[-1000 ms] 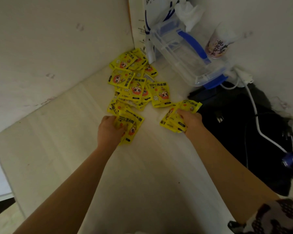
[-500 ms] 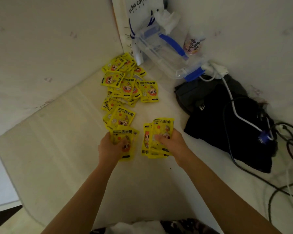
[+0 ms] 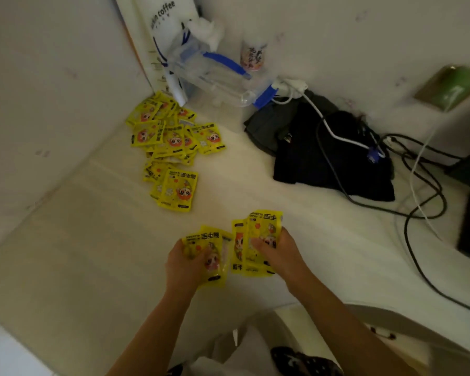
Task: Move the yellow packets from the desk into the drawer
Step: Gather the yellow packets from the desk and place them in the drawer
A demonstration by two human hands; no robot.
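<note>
While both hands [image 3: 228, 256] grip yellow packets [image 3: 261, 242], no drawer shows.

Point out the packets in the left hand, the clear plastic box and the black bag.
packets in the left hand [image 3: 210, 256], head view, top packet's face
clear plastic box [image 3: 217, 80], head view, its lid
black bag [image 3: 323, 161], head view, its middle

The left hand [image 3: 183, 263] is covering the lower part of its yellow packets [image 3: 210, 256], so how many it is gripping is not showing; the right hand [image 3: 276, 252] is likewise hiding part of its own bundle [image 3: 255, 240]. Packets in the pile [image 3: 171, 137] by the wall are overlapping, hiding the lower ones. The paper bag [image 3: 160, 28] is running off the top edge, its lettering being cut short. The green object [image 3: 451, 88] at the right edge is blurring beyond recognition. The print on the cup [image 3: 253, 57] is too small to read.
</note>
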